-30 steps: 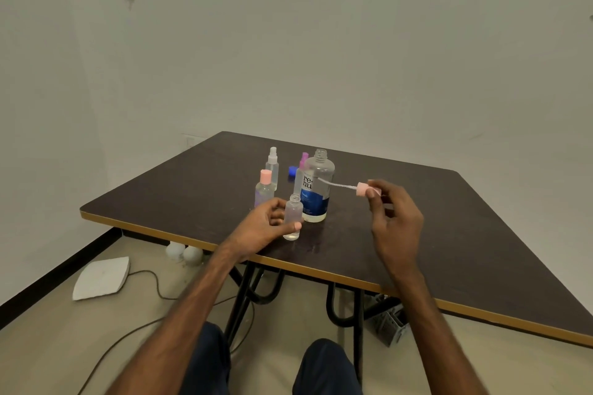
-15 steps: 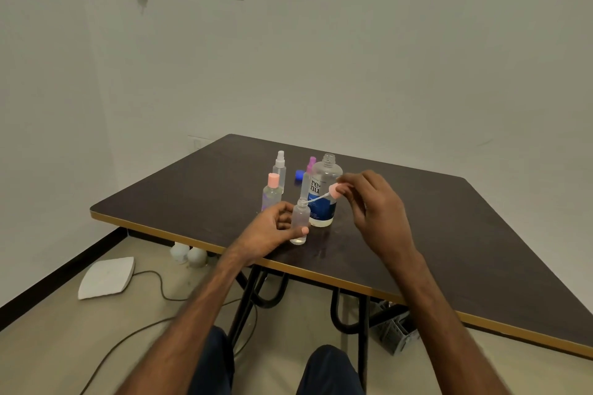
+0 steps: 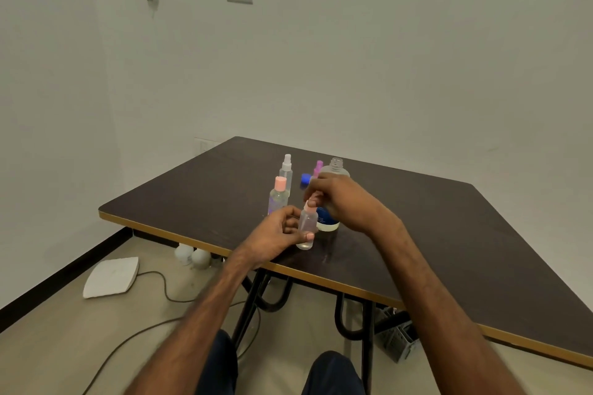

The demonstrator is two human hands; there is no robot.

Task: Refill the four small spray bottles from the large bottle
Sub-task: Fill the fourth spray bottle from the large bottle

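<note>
My left hand (image 3: 278,234) grips a small clear spray bottle (image 3: 307,228) standing near the front edge of the dark table (image 3: 449,234). My right hand (image 3: 340,199) pinches its pink spray cap (image 3: 310,204), which now sits on the bottle's neck. Behind my right hand stands the large clear bottle (image 3: 335,170) with a blue label, its neck uncapped. Three more small bottles stand to the left of it: one with a peach cap (image 3: 278,196), one with a white sprayer (image 3: 286,170), one with a purple sprayer (image 3: 318,167), mostly hidden.
A blue cap (image 3: 305,178) lies on the table behind the bottles. Under the table are black metal legs (image 3: 253,298), a grey crate (image 3: 398,340), a cable and a white flat object (image 3: 112,276) on the floor.
My right hand brought the pink cap with its dip tube from the right, slid the tube into the small bottle and lowered the cap onto the neck. My left hand kept holding the bottle.
</note>
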